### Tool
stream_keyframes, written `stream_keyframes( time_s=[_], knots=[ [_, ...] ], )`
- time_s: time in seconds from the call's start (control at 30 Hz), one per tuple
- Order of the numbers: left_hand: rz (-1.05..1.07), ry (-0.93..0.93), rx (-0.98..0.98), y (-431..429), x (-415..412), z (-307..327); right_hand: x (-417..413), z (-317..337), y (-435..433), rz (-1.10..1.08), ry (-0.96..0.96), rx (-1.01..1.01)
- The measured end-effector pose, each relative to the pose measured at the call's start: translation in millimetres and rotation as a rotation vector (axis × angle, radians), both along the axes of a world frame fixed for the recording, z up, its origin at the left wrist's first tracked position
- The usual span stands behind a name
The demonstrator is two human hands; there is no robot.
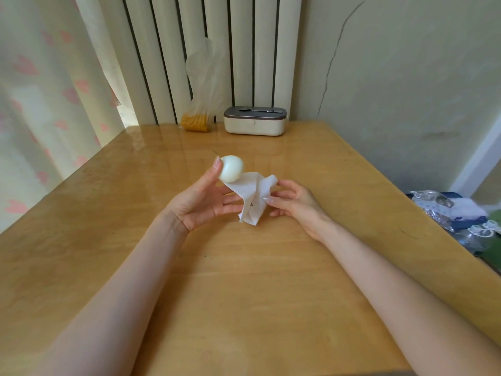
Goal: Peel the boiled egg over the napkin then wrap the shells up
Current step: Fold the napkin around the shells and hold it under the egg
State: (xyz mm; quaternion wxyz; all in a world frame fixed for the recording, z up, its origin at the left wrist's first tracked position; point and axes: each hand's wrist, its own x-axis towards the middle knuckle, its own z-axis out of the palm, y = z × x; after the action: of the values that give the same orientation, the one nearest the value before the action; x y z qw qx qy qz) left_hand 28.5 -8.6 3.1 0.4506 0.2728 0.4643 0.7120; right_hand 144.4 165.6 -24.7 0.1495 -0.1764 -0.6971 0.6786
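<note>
The left hand [200, 203] pinches the peeled egg [231, 168] above the bench [244, 280] — the right hand [295, 202] grips the bunched napkin [254, 199], held just beside and below it.

Peeled egg [231, 168], white and smooth, held at centre frame by the left hand [202, 202]: palm up, thumb against the egg's 9 o'clock side, lower fingers extended. Right hand [294, 202] pinches a bunched white napkin [253, 198], which hangs between the two hands over the wooden table [244, 294]. At 12 o'clock on the table's far edge sits a cream box with dark lid [254, 123]. A clear plastic bag [202, 104] with yellow contents stands just at its 9 o'clock, against the radiator [168, 50].
</note>
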Motion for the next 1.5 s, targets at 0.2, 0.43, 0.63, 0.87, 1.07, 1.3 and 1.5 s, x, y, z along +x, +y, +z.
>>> stream_keyframes(
  time_s=[0.2,0.43,0.63,0.87,1.07,1.3,1.5],
  knots=[
    [-0.009,-0.014,0.017,0,1,1,3,1,0,0.144,0.019,0.009],
    [0.004,-0.013,-0.045,-2,0,2,4,10,2,0.056,0.022,0.013],
    [0.026,0.035,-0.15,1,0,0,5,11,10,-0.056,-0.031,0.252],
    [0.067,-0.008,-0.254,1,-4,-4,6,7,10,-0.091,-0.06,0.552],
    [0.069,-0.053,-0.233,1,-3,-2,5,4,2,-0.008,-0.043,0.754],
    [-0.02,0.091,-0.325,2,-1,-5,9,11,13,0.112,-0.037,0.67],
    [-0.019,0.044,-0.272,3,0,-7,35,43,40,0.134,-0.451,0.776]
  ],
)
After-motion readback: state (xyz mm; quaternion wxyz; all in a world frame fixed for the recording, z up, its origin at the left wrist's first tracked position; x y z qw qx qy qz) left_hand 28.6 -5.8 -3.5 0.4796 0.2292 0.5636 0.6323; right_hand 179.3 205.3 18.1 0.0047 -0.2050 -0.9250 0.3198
